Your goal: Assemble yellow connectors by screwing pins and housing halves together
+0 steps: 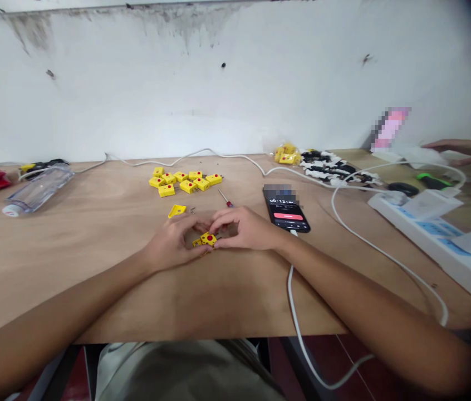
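Both my hands meet over the table, pinching a small yellow plug connector (209, 238) with a red dot on top. My left hand (175, 236) curls around its left side, thumb along the near edge. From the right, the thumb and fingers of my right hand (244, 228) close on the other side. Fingers hide part of the connector. A loose yellow cover (177, 211) lies just beyond my left hand, with tiny metal bits (192, 210) beside it. Past my right hand is a small screwdriver (226, 199). Several yellow connectors (188, 186) are grouped farther back.
A phone (286, 209) with a white cable (295, 312) lies right of my hands. Farther right are a white power strip (436, 239), black-and-white parts (335, 167) and another person's hand (465, 151). A bagged yellow pile (287, 154) sits behind; a clear bottle (41, 189) lies left.
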`<state>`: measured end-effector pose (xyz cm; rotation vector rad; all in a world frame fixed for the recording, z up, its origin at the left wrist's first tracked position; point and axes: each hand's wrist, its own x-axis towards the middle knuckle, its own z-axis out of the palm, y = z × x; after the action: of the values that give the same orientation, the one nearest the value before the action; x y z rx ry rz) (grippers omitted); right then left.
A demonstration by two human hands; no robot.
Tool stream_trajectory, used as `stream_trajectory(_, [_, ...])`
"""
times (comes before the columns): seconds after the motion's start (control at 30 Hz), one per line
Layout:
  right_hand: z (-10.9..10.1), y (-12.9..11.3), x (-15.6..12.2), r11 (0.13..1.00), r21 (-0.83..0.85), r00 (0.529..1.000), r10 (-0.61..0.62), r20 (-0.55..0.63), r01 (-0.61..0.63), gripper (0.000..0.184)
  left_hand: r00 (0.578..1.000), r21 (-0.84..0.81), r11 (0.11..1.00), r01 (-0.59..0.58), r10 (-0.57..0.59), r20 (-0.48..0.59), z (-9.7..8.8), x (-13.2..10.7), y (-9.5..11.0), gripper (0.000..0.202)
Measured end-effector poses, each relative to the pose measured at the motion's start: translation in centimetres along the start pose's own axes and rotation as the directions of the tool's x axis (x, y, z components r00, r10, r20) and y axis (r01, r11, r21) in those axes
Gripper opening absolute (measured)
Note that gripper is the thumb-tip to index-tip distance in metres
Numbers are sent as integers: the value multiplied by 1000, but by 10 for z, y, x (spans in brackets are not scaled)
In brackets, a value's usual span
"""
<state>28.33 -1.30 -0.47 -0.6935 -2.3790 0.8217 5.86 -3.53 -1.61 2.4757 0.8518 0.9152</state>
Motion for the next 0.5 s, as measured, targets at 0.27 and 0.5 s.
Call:
stream_trajectory(0.27, [2,5,0,1000,-14,1000,-3,15,4,16,994,5,996,86,-87,63,0,0,5,31])
stream_trajectory(0.5, [3,4,-1,1000,-2,1000,-7,14,7,18,991,-46,995,84,-78,111,-2,1,6,35])
